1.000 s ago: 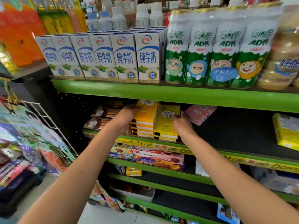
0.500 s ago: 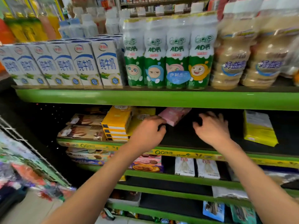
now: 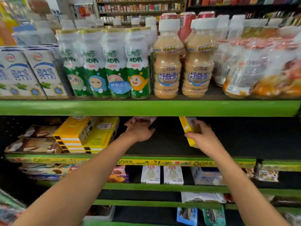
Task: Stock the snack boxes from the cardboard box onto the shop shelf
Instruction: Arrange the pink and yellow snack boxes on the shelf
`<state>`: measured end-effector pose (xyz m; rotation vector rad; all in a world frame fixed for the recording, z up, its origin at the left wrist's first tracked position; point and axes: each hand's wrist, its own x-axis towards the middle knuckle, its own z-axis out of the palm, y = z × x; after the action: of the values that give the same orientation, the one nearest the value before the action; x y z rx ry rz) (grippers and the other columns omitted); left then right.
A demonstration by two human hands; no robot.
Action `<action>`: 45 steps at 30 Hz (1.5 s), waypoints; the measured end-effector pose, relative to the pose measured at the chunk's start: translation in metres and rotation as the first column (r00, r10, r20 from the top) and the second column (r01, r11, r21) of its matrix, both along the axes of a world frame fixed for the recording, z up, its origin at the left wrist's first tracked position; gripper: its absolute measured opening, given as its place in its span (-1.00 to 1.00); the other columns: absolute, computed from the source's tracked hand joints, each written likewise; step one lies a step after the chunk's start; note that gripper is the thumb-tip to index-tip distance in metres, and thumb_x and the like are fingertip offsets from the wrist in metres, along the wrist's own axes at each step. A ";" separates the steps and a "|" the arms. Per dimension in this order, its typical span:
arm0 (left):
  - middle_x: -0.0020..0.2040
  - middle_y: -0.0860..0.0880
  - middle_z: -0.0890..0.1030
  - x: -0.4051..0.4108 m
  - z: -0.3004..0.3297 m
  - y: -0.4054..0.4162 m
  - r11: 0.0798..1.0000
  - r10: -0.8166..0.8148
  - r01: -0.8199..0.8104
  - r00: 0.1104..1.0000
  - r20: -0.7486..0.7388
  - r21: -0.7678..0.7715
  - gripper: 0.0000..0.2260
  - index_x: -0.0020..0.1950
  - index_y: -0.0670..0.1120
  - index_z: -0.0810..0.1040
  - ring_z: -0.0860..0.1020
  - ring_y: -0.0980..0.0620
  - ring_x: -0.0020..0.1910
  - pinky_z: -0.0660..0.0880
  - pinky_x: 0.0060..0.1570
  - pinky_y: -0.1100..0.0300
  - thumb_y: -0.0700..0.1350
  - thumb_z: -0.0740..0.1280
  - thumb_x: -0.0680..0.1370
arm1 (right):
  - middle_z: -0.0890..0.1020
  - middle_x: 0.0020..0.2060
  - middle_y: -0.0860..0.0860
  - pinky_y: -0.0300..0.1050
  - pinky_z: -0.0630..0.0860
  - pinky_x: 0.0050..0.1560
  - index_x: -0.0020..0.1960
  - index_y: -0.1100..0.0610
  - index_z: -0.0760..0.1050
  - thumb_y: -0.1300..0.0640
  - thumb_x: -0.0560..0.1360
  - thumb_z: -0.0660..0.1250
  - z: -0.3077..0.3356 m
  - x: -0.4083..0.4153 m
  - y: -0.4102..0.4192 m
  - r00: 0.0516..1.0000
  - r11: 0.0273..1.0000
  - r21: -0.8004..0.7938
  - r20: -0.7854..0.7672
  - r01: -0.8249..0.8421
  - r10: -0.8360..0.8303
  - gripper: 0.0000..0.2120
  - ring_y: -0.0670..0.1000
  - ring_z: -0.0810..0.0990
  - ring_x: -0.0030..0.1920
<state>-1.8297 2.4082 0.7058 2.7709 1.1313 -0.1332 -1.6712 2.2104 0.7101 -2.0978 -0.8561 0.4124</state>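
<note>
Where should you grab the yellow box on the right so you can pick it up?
Probably by its two long side edges near the front end, coming from the open front of the shelf. The yellow box is thin and flat and lies lengthwise pointing into the shelf, so a hand can span its narrow width. The right hand already holds it about there.

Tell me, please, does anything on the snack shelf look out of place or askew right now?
Yes. The yellow box in the right hand sits tilted and alone on the black shelf, apart from the neat yellow stack at left. The left hand is on a pink box, also apart.
</note>
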 end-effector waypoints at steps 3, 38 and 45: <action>0.41 -0.14 0.47 0.004 0.013 -0.023 0.949 -0.002 0.105 0.944 0.330 -0.297 -0.64 0.42 -0.09 0.42 0.42 -0.12 0.38 0.31 0.36 0.08 0.00 0.14 0.65 | 0.57 0.06 -0.04 -0.14 0.47 -0.07 0.27 0.00 0.49 0.11 0.43 0.44 0.005 -0.034 0.006 0.940 0.964 0.267 -0.328 -0.007 0.098 -0.59 0.01 0.55 0.05; 0.18 -0.06 0.65 -0.139 -0.011 -0.036 0.367 0.590 0.335 0.637 0.496 -0.868 -0.59 0.32 0.01 0.45 0.63 -0.13 0.14 0.62 -0.08 -0.04 -0.37 0.25 0.56 | 0.70 -0.01 0.19 -0.23 0.51 -0.43 0.16 0.16 0.58 0.30 0.50 0.35 -0.012 -0.098 0.062 0.575 0.886 0.319 -0.676 -0.335 0.461 -0.76 0.04 0.64 -0.24; 0.13 -0.02 0.67 -0.138 -0.011 -0.035 0.376 0.568 0.336 0.653 0.501 -0.864 -0.58 0.26 0.08 0.47 0.64 -0.12 0.11 0.61 0.01 -0.12 -0.30 0.31 0.49 | 0.67 0.05 0.23 -0.24 0.55 -0.38 0.20 0.24 0.53 0.34 0.48 0.36 -0.009 -0.096 0.059 0.558 0.884 0.318 -0.688 -0.342 0.464 -0.71 0.07 0.65 -0.17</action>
<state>-1.9674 2.3729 0.6946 1.3560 0.6445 0.3149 -1.7676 2.2694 0.7009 -1.3339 -0.8006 1.3255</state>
